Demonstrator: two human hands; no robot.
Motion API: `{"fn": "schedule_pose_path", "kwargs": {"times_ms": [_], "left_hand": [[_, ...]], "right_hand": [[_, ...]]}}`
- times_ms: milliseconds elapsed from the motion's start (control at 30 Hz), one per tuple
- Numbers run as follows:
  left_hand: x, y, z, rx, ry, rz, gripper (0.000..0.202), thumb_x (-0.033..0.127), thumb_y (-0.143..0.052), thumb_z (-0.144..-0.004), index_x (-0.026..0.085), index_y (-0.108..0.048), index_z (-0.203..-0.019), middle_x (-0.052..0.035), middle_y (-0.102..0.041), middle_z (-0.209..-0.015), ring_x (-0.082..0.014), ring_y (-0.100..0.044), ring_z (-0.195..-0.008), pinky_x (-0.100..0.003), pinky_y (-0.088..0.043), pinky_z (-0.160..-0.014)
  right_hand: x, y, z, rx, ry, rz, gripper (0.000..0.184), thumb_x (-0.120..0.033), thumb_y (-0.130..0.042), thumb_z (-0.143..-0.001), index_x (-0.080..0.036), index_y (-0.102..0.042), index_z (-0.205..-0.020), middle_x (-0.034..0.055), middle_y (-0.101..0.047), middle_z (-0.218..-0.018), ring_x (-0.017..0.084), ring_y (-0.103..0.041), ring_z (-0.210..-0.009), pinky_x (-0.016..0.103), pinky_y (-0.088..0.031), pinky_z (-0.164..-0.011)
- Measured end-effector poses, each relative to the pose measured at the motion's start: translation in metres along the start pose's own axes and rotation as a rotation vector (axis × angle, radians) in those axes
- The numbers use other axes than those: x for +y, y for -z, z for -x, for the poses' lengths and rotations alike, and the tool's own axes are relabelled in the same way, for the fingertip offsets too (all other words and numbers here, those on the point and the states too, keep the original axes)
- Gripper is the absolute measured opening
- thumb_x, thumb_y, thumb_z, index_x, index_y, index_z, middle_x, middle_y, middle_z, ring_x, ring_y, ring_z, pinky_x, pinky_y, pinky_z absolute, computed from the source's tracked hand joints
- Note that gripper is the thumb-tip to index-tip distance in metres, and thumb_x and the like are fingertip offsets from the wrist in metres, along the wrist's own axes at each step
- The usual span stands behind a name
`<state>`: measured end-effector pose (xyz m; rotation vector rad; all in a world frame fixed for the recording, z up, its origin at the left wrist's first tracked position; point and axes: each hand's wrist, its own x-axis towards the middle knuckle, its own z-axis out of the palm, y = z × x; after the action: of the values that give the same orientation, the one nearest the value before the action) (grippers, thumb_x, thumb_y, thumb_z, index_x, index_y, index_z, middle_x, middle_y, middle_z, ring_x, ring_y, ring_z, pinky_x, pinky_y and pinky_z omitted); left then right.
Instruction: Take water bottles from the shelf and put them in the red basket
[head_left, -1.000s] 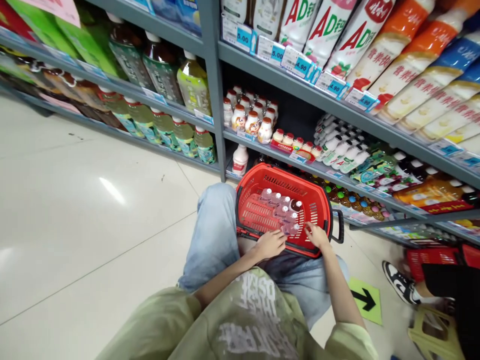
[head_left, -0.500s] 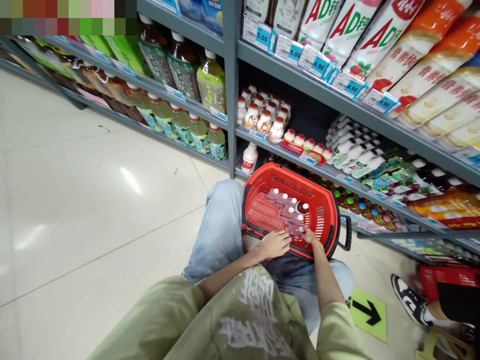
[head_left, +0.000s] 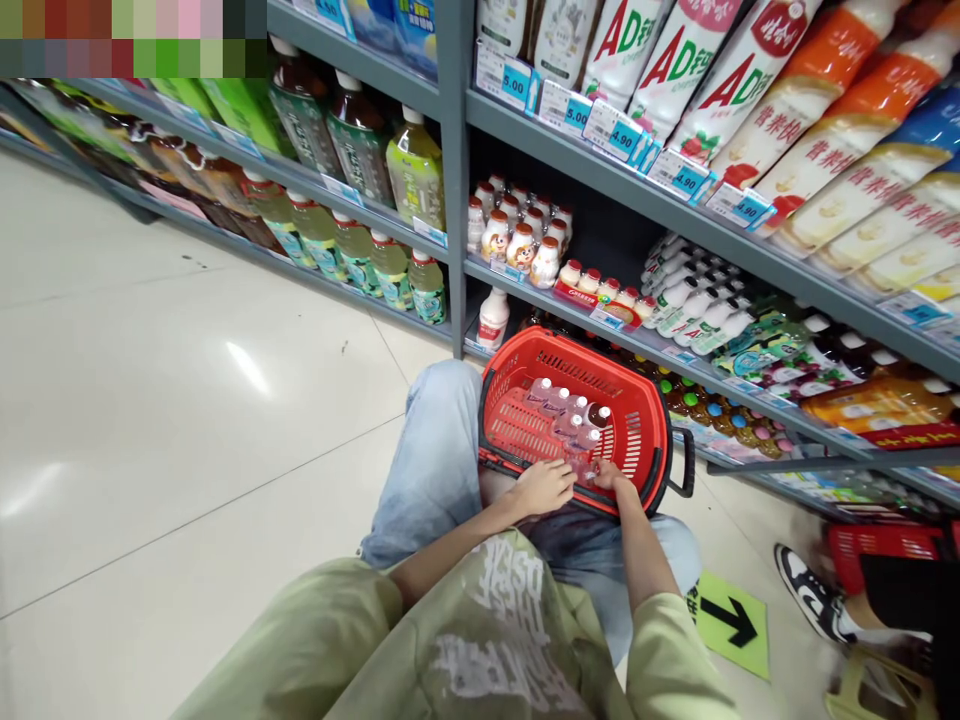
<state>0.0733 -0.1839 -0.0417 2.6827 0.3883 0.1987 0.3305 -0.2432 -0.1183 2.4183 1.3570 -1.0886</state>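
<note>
— Supermarket aisle, pale glossy floor tiles (head_left: pixel 150 400), grey metal shelving (head_left: pixel 454 180) packed with drinks. Where are the hands?

— Both at the near rim of the red slotted plastic shopping basket (head_left: pixel 645 440), which sits on the person's lap in pale jeans. The left hand (head_left: pixel 541 487) rests on that rim, fingers curled loosely; it grips nothing that I can make out. Just beside it, the right hand (head_left: pixel 611 475) has its fingertips on the shrink-wrapped pack of small pink bottles with white caps (head_left: pixel 571 425) lying inside the basket. Whether those fingers have closed on the wrap I cannot tell.

— Anything risky?

— In my judgement the basket is perched rather than set down; pulling on the pack's near end could tip it off the knees toward the low shelf beyond the hands. The film may also stretch and let a bottle slip.

— Anyone else?

— Off to the right hand's side, another person's black-and-white trainer (head_left: pixel 810 595) near a green floor arrow sticker (head_left: pixel 731 622).
</note>
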Motion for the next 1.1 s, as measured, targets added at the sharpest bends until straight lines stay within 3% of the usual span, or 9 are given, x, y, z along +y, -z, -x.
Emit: {"fn": "schedule_pose_path", "kwargs": {"times_ms": [267,433,733,900,1100], "left_hand": [[0.000,0.002,0.001,0.009,-0.008,0.004,0.014,0.022,-0.057,-0.102,0.016,-0.070,-0.105,-0.0067,-0.074,-0.108,-0.0230,-0.068,-0.107,-0.035,-0.054,-0.087],[-0.001,-0.002,0.001,0.020,-0.006,0.017,0.014,0.021,-0.058,-0.101,0.015,-0.071,-0.103,-0.0077,-0.074,-0.107,-0.0243,-0.068,-0.106,-0.036,-0.054,-0.086],[-0.003,-0.008,0.002,0.091,0.037,0.124,0.014,0.019,-0.060,-0.097,0.015,-0.073,-0.102,-0.0077,-0.076,-0.106,-0.0250,-0.071,-0.103,-0.036,-0.053,-0.083],[-0.005,-0.005,0.000,0.170,0.134,0.255,0.014,0.017,-0.059,-0.094,0.019,-0.073,-0.097,-0.0057,-0.077,-0.100,-0.0234,-0.072,-0.094,-0.033,-0.052,-0.078],[-0.010,-0.002,-0.007,0.296,0.249,0.458,0.017,0.008,-0.059,-0.088,0.018,-0.069,-0.097,-0.0051,-0.073,-0.096,-0.0209,-0.069,-0.086,-0.031,-0.055,-0.078]], "right_hand": [[-0.004,0.001,0.001,-0.053,0.018,-0.008,0.035,-0.025,-0.082,-0.071,-0.018,-0.072,-0.104,0.0073,-0.078,-0.099,0.021,-0.072,-0.093,0.026,-0.055,-0.079],[-0.005,-0.001,0.002,-0.011,0.018,0.006,0.035,-0.025,-0.081,-0.072,-0.019,-0.072,-0.104,0.0070,-0.078,-0.100,0.021,-0.072,-0.093,0.026,-0.053,-0.080],[-0.012,0.013,0.020,0.269,-0.024,0.003,0.031,-0.040,-0.077,-0.079,-0.018,-0.071,-0.100,0.0152,-0.077,-0.098,0.030,-0.073,-0.097,0.032,-0.047,-0.076],[-0.021,0.027,0.039,0.423,0.045,-0.080,0.025,-0.041,-0.069,-0.080,-0.021,-0.071,-0.093,0.0080,-0.076,-0.083,0.027,-0.072,-0.083,0.030,-0.044,-0.068],[-0.036,0.056,0.063,0.555,0.156,-0.186,0.036,-0.053,-0.059,-0.081,-0.022,-0.072,-0.093,0.0051,-0.074,-0.079,0.025,-0.069,-0.076,0.031,-0.045,-0.071]]}}
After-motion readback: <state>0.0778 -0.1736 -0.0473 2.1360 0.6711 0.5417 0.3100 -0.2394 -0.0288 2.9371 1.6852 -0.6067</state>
